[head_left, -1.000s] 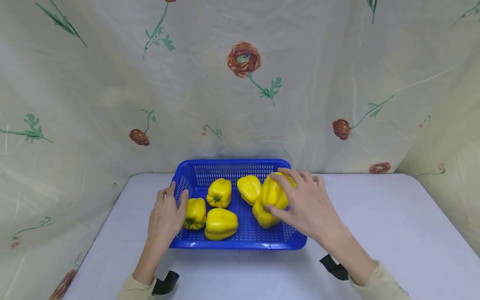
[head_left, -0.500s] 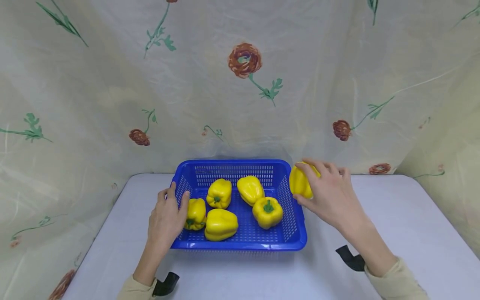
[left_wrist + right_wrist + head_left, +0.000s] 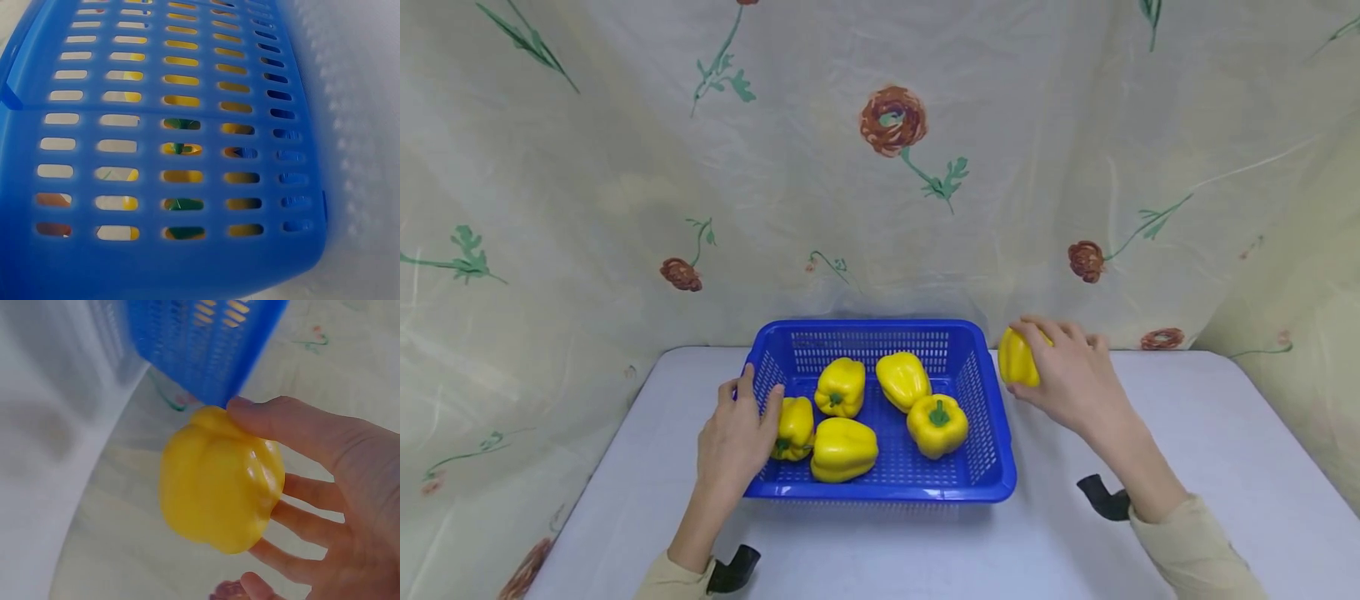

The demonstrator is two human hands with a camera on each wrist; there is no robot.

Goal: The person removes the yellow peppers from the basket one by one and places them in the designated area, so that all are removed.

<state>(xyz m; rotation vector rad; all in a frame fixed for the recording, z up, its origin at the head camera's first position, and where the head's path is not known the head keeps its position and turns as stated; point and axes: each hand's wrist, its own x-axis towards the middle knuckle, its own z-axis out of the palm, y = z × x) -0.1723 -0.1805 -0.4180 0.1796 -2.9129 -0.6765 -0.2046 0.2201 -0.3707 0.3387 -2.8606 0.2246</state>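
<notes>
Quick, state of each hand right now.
Left hand: grips the blue basket at its left wall.
Right hand: holds a yellow pepper beside the basket.

Bright, even light with soft shadows; the head view bends at its edges, and both wrist views are blurred.

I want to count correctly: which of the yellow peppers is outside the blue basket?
The pepper held in the right hand, just right of the blue basket. The other five lie inside the basket.
</notes>
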